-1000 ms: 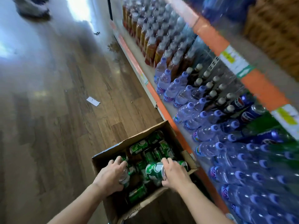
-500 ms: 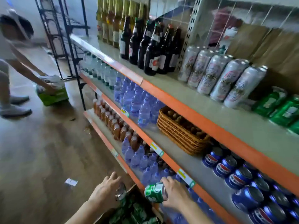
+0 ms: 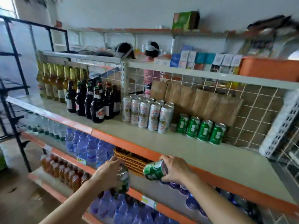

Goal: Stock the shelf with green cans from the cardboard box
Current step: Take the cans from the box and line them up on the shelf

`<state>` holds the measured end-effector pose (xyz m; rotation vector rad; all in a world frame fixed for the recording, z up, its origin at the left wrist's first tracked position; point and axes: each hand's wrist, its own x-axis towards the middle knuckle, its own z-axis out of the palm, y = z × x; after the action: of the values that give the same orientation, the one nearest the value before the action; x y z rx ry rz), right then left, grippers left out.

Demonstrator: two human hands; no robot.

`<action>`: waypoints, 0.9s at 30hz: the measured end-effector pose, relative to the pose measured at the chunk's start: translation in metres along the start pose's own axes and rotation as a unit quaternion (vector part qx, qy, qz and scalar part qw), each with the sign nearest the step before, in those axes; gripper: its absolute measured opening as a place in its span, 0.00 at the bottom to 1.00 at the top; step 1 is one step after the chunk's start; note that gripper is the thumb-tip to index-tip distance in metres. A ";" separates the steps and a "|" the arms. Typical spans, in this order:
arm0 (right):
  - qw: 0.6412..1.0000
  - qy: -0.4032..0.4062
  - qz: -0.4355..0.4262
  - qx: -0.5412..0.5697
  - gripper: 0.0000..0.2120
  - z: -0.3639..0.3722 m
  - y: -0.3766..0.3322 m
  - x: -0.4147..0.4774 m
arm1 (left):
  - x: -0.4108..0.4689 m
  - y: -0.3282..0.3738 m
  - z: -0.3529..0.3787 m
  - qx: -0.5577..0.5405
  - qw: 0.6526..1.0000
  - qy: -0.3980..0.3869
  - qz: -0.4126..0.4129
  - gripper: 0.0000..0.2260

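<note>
My left hand (image 3: 106,172) grips a green can (image 3: 123,180) from above, its silver top showing by my fingers. My right hand (image 3: 175,169) holds a second green can (image 3: 153,171) on its side, bottom end toward the left. Both cans hang in front of the orange edge of the grey shelf (image 3: 186,152), below its surface. A row of several green cans (image 3: 200,129) stands upright at the back of that shelf, to the right of tall white cans (image 3: 147,115). The cardboard box is out of view.
Dark bottles (image 3: 95,102) and amber bottles (image 3: 53,83) fill the shelf's left part. Bare shelf lies in front of and right of the green cans. A wicker basket (image 3: 129,160) and water bottles (image 3: 87,147) sit one level down. Two people stand behind the wire grid.
Both hands have lifted a green can each out of the box and risen to the level of the upper shelf's edge. My view has swung up from the floor to the shelves.
</note>
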<state>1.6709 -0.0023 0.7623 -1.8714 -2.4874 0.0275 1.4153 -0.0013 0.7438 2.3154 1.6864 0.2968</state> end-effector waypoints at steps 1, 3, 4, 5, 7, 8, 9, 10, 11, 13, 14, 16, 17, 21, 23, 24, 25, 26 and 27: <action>1.000 0.015 0.009 0.005 0.32 -0.012 0.010 -0.004 | 0.008 0.010 -0.008 0.006 1.000 0.008 0.005 0.26; 0.999 0.041 0.030 0.017 0.32 -0.033 0.032 -0.013 | 0.022 0.033 -0.023 0.010 0.999 0.025 0.035 0.27; 0.998 0.051 0.041 0.019 0.32 -0.042 0.043 -0.017 | 0.030 0.045 -0.028 0.005 0.998 0.034 0.052 0.26; 0.997 0.059 0.050 0.016 0.32 -0.050 0.055 -0.020 | 0.041 0.053 -0.031 0.000 0.998 0.036 0.059 0.24; 0.995 0.071 0.067 0.006 0.32 -0.062 0.082 -0.027 | 0.060 0.077 -0.041 -0.008 0.996 0.041 0.082 0.23; 0.994 0.076 0.077 0.005 0.32 -0.066 0.096 -0.030 | 0.070 0.089 -0.045 -0.012 0.995 0.043 0.090 0.23; 0.993 0.079 0.088 0.006 0.33 -0.068 0.110 -0.034 | 0.083 0.098 -0.047 -0.017 0.994 0.045 0.096 0.24; 0.992 0.082 0.099 0.009 0.33 -0.069 0.125 -0.037 | 0.095 0.107 -0.049 -0.021 0.993 0.050 0.104 0.26; 0.990 0.084 0.108 0.013 0.32 -0.068 0.139 -0.039 | 0.106 0.118 -0.049 -0.031 0.992 0.054 0.109 0.27; 0.988 0.087 0.124 0.022 0.31 -0.063 0.167 -0.044 | 0.125 0.140 -0.049 -0.052 0.989 0.062 0.123 0.28; 0.987 0.086 0.134 0.031 0.31 -0.059 0.180 -0.048 | 0.135 0.151 -0.047 -0.055 0.988 0.066 0.130 0.28; 0.984 0.081 0.150 0.054 0.32 -0.050 0.204 -0.055 | 0.151 0.175 -0.043 -0.061 0.986 0.073 0.139 0.27; 0.983 0.079 0.156 0.061 0.31 -0.045 0.215 -0.060 | 0.158 0.186 -0.039 -0.067 0.985 0.072 0.142 0.27; 0.973 0.072 0.194 0.101 0.30 -0.026 0.249 -0.078 | 0.180 0.226 -0.022 -0.089 0.980 0.063 0.166 0.28; 0.964 0.074 0.218 0.130 0.30 -0.019 0.263 -0.085 | 0.189 0.243 -0.015 -0.093 0.978 0.056 0.180 0.27; 0.961 0.076 0.227 0.141 0.29 -0.017 0.268 -0.088 | 0.194 0.249 -0.012 -0.099 0.976 0.052 0.185 0.26; 0.958 0.080 0.232 0.149 0.28 -0.014 0.274 -0.092 | 0.198 0.256 -0.008 -0.106 0.974 0.049 0.192 0.26; 0.955 0.082 0.236 0.157 0.28 -0.012 0.278 -0.095 | 0.203 0.263 -0.006 -0.113 0.973 0.044 0.195 0.26; 0.954 0.083 0.239 0.162 0.27 -0.009 0.282 -0.097 | 0.208 0.268 -0.003 -0.121 0.972 0.043 0.197 0.26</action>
<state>1.9686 -0.0177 0.7613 -2.1615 -1.7433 0.2579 1.7185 0.1185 0.8363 2.4587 1.1322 0.6502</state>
